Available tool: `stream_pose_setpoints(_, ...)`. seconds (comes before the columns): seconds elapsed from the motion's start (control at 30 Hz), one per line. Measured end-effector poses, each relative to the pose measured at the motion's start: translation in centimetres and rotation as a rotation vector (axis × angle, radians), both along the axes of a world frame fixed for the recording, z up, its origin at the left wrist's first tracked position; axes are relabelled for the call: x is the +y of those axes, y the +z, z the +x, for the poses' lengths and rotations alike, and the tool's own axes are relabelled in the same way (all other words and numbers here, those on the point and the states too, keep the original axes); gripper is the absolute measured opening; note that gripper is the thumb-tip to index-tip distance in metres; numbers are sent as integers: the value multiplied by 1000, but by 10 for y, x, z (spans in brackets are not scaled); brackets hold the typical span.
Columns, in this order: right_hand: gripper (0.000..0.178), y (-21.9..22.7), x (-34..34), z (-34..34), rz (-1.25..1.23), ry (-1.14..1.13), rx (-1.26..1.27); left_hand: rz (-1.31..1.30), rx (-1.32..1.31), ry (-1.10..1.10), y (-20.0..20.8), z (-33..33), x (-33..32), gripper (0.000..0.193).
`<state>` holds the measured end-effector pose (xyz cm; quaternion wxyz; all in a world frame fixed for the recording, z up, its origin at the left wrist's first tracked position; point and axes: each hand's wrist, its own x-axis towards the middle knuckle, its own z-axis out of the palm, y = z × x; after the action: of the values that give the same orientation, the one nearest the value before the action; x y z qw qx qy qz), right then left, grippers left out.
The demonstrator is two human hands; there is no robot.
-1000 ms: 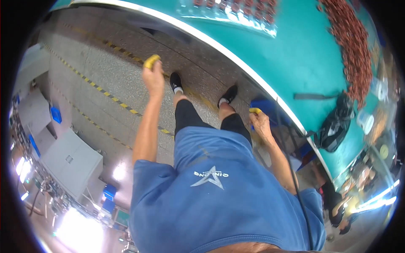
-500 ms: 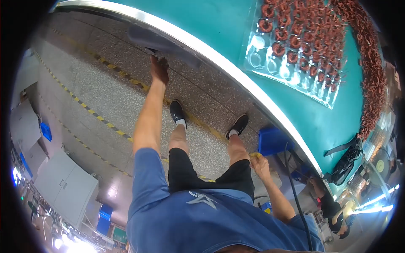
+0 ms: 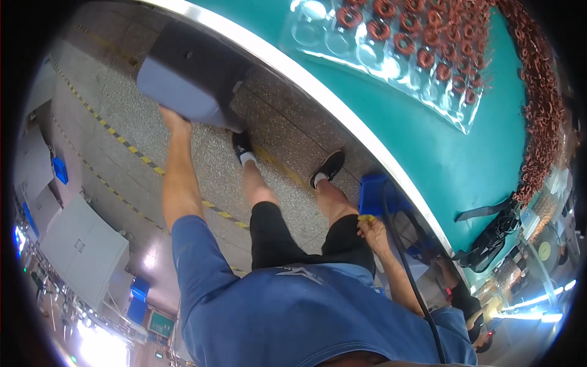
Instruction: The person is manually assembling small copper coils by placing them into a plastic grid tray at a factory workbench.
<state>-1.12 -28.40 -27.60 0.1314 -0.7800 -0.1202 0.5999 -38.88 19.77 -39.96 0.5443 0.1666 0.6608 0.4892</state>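
My left hand (image 3: 176, 119) is closed on the near edge of a grey, box-like plastic stool (image 3: 183, 92) with rounded corners, its fingers partly hidden behind it. The stool is tilted over the floor beside the table. My right hand (image 3: 374, 235) hangs by my right thigh with its fingers curled together. Something yellow (image 3: 366, 218) shows at its fingertips; whether it is held or worn on the fingers I cannot make out.
A green-topped table (image 3: 391, 116) with a pale metal edge curves along the right. On it lie a clear tray (image 3: 391, 76) of copper coils, a long heap of coils (image 3: 541, 110) and a black strapped item (image 3: 495, 235). A blue bin (image 3: 379, 192) and black cable (image 3: 403, 257) are near my right arm.
The grey stool has come out from beside the table edge toward me, with my left hand now on it. My view has shifted slightly; my right hand stays curled by my thigh.
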Motion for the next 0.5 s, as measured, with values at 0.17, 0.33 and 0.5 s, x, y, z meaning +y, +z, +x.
stream_pose_setpoints(0.17,23,-2,7,44,-59,2,52,-53,95,57,-10,-42,-150,60)
stream_pose_setpoints(0.33,27,-29,-6,81,-47,85,112,-244,89,115,-28,-88,-282,53)
stream_pose_setpoints(0.5,31,-72,-48,72,187,457,-439,-428,647,131,-11,-160,-286,50)
